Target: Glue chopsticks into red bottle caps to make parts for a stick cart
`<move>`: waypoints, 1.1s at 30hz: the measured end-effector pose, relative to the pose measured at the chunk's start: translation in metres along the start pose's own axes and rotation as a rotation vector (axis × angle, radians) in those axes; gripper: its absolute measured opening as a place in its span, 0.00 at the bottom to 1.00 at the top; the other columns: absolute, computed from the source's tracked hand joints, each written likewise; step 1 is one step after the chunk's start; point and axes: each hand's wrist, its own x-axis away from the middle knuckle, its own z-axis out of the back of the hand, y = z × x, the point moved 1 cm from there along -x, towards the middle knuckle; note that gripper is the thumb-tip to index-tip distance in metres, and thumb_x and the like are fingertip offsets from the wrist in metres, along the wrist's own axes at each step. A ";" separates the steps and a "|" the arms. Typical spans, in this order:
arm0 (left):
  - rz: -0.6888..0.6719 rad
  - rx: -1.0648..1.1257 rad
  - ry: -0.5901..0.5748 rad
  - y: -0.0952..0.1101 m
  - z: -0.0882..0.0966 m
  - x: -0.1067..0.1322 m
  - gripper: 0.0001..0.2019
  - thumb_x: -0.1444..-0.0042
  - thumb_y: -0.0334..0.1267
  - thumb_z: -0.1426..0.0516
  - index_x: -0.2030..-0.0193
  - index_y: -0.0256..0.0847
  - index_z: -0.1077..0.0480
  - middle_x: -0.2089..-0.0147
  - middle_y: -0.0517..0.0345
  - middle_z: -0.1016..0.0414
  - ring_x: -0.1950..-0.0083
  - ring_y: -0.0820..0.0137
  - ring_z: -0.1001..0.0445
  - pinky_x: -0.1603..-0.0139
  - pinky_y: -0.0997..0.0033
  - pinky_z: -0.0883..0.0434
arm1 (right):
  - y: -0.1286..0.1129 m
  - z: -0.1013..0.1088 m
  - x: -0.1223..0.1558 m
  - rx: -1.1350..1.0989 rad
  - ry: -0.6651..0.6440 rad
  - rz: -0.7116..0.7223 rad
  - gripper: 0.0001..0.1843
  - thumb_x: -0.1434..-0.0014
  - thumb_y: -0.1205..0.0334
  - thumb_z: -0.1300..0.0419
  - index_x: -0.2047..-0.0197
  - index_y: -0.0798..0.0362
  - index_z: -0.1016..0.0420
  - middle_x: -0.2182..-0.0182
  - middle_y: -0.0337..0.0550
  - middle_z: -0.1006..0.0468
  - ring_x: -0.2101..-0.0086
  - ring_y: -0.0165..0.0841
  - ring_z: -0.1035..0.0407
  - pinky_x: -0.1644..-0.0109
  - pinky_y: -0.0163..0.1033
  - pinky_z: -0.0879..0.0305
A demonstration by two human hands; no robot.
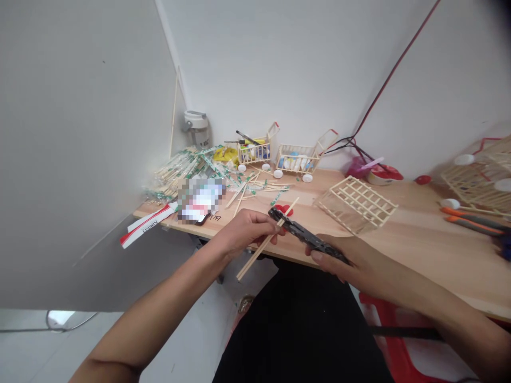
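My left hand (pixel 245 230) pinches a pale wooden stick (pixel 266 240) that runs from lower left up to the right, over the near edge of the wooden table (pixel 419 239). My right hand (pixel 347 259) is wrapped round a black cutting tool (pixel 303 234). The tool's tip meets the stick close to my left fingertips. Both hands hover above my lap at the table's front edge.
A stick-built cage frame (pixel 355 203) lies just beyond the hands. Two small stick carts (pixel 297 157) stand at the wall, beside a heap of loose and wrapped sticks (pixel 191 167). Orange pens (pixel 475 219), a red lid and further stick frames (pixel 485 178) sit at the right.
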 end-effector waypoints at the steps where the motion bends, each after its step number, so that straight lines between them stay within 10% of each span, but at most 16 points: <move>1: -0.008 -0.025 0.013 0.000 0.002 0.000 0.09 0.55 0.38 0.40 0.75 0.34 0.23 0.79 0.58 0.29 0.79 0.79 0.42 0.77 0.77 0.48 | -0.001 -0.001 -0.001 0.004 0.006 0.003 0.20 0.37 0.44 0.51 0.58 0.48 0.26 0.65 0.42 0.22 0.64 0.37 0.29 0.59 0.39 0.37; 33: 0.003 0.022 0.003 0.005 0.008 -0.012 0.08 0.58 0.37 0.36 0.76 0.33 0.24 0.79 0.58 0.28 0.79 0.82 0.42 0.79 0.80 0.48 | 0.012 -0.010 -0.011 -0.173 -0.092 -0.144 0.29 0.40 0.33 0.56 0.67 0.52 0.33 0.80 0.38 0.33 0.79 0.32 0.37 0.73 0.38 0.42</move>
